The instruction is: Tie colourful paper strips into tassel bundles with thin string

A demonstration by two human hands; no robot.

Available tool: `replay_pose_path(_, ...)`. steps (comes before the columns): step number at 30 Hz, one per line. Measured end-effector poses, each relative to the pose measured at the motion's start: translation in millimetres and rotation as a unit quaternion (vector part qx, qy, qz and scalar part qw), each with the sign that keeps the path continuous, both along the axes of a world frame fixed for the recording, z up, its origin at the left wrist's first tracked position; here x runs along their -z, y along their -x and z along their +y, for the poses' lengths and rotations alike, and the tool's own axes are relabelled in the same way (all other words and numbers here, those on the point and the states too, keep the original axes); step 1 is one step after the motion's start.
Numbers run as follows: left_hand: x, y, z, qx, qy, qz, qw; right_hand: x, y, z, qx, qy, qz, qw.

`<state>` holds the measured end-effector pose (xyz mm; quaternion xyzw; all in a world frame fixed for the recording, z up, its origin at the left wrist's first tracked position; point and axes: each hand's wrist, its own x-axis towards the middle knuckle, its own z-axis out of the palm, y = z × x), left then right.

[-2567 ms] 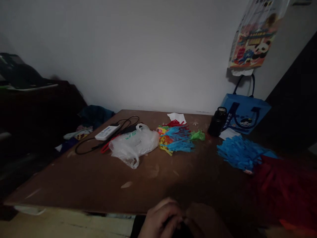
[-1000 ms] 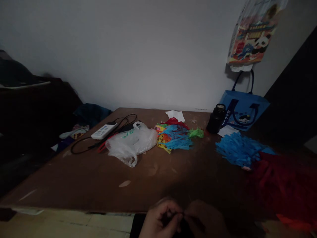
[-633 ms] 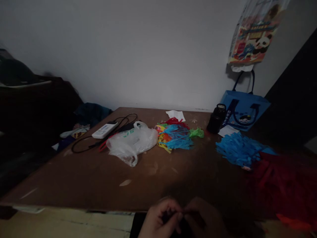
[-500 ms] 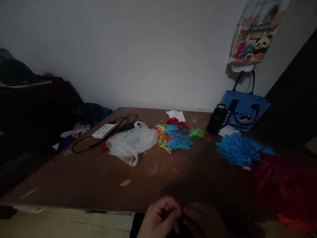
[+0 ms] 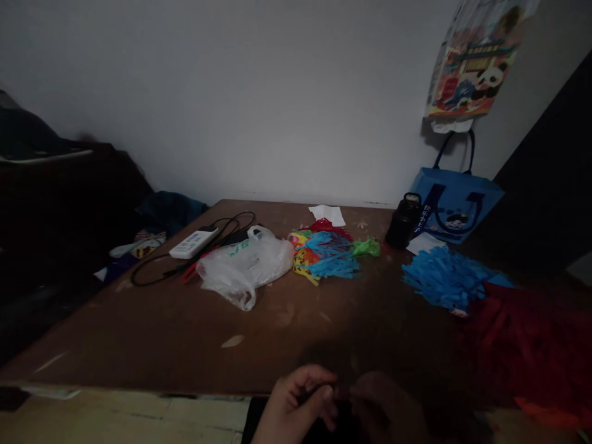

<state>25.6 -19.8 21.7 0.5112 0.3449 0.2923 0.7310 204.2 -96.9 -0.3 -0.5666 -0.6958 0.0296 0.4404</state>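
On the table point(image 5: 176, 345), a device point(image 5: 193, 243) lies at the far left, with the plastic bag point(image 5: 247, 265) right of it. Right of that bag is the middle bundle of strips point(image 5: 328, 253), with one paper sheet point(image 5: 327, 214) behind. Farther right stands the bottle point(image 5: 404, 223), before and left of the tote bag point(image 5: 456, 206). The right bundle of strips point(image 5: 444, 277) is nearer, adjoining the near-right heap point(image 5: 531, 345). The hanging bag point(image 5: 474, 74) is above the tote bag.

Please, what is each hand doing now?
Left hand: fingers curled; whether it holds anything cannot be told.
Right hand: fingers bent, in shadow; its grip cannot be told.
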Motion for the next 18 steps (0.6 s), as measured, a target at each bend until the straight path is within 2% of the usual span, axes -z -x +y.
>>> replay_pose_path(6, -21.0, -4.0, 2.9, 0.01, -0.04, 0.102, 0.994, 12.0, -5.8, -3.7, -0.029, -0.019, -0.015, 0.999)
replay_pose_path(9, -24.6, -5.9, 4.0, 0.025, -0.041, 0.12, 0.992, 13.8, -5.5, -5.0, -0.051, -0.026, -0.021, 0.998)
replay_pose_path(12, -19.8, -5.4, 5.4, 0.068, 0.008, 0.091, 0.994, 10.4, -5.1, -7.3, -0.054, -0.025, -0.024, 0.998)
replay_pose_path(14, -13.3, -4.7, 5.8, 0.085, 0.009, 0.087, 0.993, 5.8, -4.5, -9.1, -0.047, -0.02, -0.024, 0.998)
replay_pose_path(18, 3.8, -3.5, 6.8, 0.089, -0.094, 0.126, 0.984, -4.7, -2.9, -10.1, -0.04, -0.011, -0.029, 0.999)
